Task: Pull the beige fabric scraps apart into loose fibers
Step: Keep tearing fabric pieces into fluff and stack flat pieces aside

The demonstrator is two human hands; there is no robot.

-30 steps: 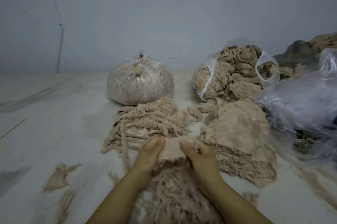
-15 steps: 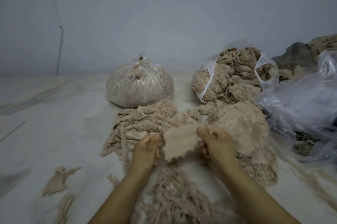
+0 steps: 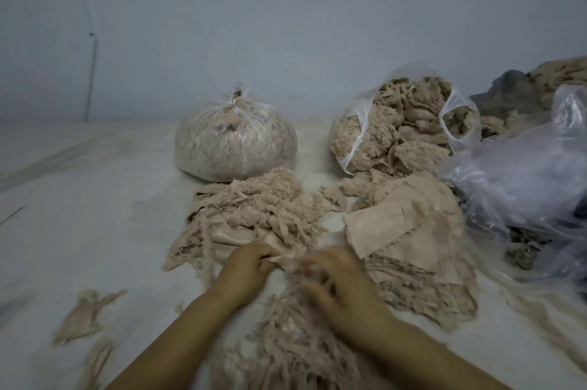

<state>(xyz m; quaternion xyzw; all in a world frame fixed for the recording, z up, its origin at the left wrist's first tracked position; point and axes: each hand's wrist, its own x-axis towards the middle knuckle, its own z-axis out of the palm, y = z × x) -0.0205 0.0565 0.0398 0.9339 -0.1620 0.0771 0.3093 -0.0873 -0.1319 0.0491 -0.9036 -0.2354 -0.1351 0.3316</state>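
Observation:
My left hand point(image 3: 246, 272) and my right hand point(image 3: 336, 288) are close together low in the view, both pinching a beige fabric scrap point(image 3: 286, 259) between them; the scrap is mostly hidden by the fingers and blurred. Below the hands lies a heap of pulled loose fibers point(image 3: 286, 345). A pile of frayed strips and scraps point(image 3: 254, 215) sits just beyond the left hand. A stack of flat beige fabric pieces point(image 3: 403, 231) lies to the right of the right hand.
A tied clear bag of fibers point(image 3: 235, 142) stands at the back centre, an open bag of fluffy scraps point(image 3: 403, 126) to its right. Crumpled clear plastic point(image 3: 524, 186) fills the right side. Small loose tufts point(image 3: 85, 313) lie at the lower left on the pale floor.
The scrap held spread wide between the hands half a second ago is now drawn in; my right hand moved left and down toward the left hand, above the fiber heap.

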